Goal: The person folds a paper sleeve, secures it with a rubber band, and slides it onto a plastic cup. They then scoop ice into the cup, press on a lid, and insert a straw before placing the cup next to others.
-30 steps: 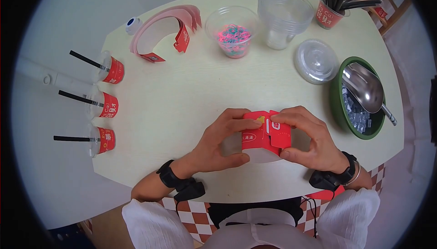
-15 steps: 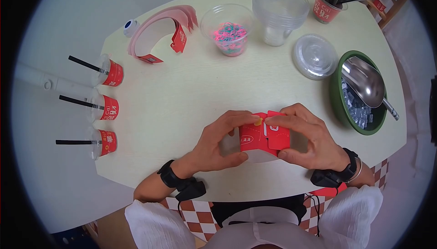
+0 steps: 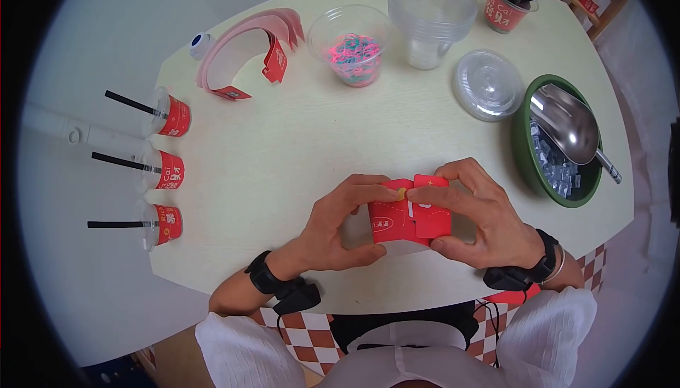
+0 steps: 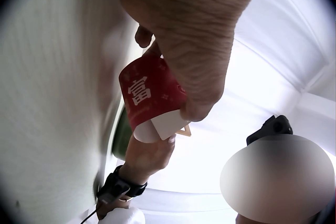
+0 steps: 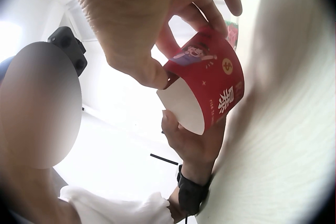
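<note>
A red paper cup sleeve (image 3: 389, 226) with white print is bent into a ring near the front of the table, its two ends overlapping on top. My left hand (image 3: 338, 219) pinches its left part, thumb at the near lower edge and fingertips on top. From the other side, my right hand (image 3: 489, 219) grips the overlapping end, index finger laid across the top beside a slit. The white inside of the sleeve (image 5: 184, 103) faces the right wrist camera; in the left wrist view a large white character marks the sleeve (image 4: 149, 90).
Three lidded cups (image 3: 170, 168) with black straws line the left edge. Behind lie more sleeves (image 3: 244, 44), a cup of colourful bands (image 3: 354, 72), stacked clear cups (image 3: 432, 16), lids (image 3: 489, 85) and a straw cup (image 3: 501, 16). A metal scoop (image 3: 567, 126) rests in the green ice bowl (image 3: 520, 154).
The right index fingertip has slid left along the top of the sleeve, close to the left fingertips. Both hands keep their hold, and the whole view has shifted slightly.
</note>
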The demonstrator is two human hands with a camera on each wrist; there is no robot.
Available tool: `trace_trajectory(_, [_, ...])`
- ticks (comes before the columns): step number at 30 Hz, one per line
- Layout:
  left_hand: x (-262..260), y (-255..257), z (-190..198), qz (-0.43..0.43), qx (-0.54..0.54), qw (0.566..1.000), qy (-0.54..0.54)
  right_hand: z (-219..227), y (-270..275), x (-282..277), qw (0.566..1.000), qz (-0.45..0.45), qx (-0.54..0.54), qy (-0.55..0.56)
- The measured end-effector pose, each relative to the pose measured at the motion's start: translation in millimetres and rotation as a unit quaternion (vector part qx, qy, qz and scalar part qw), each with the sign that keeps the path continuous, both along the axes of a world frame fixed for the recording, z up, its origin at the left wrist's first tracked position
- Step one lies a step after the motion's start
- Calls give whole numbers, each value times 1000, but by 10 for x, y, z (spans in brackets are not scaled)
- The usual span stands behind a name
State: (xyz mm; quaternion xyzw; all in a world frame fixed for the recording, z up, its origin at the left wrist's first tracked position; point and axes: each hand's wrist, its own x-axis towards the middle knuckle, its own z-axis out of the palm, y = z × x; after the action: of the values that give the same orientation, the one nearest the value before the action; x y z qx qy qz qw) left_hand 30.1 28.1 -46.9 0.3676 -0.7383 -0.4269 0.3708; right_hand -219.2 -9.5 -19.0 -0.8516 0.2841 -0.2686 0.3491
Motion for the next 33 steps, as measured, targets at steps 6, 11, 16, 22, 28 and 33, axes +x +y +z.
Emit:
trace_trajectory(6, [-33,2,-8,-12,-30,999,13,28,-6,-7,1000,26,3,2])
trace_trajectory(11, [-36,16,14,-12,-9,1000,10,21,0,-4,1000,31,-4,3])
trace_trajectory(16, [-18,30,-42,5,-6,1000,7,-1,-11,-4,999,20,24,-26])
trace_trajectory(22, [-28,46,-61,6,3,1000,13,-27,-24,-5,998,37,24,-34])
trace_trajectory(28, [-86,62,-96,11,-28,998,58,-20,-5,6,997,34,30,-58])
trace_trajectory(33, [-138,76,-126,1,-42,994,99,33,-4,24,997,42,-24,-68])
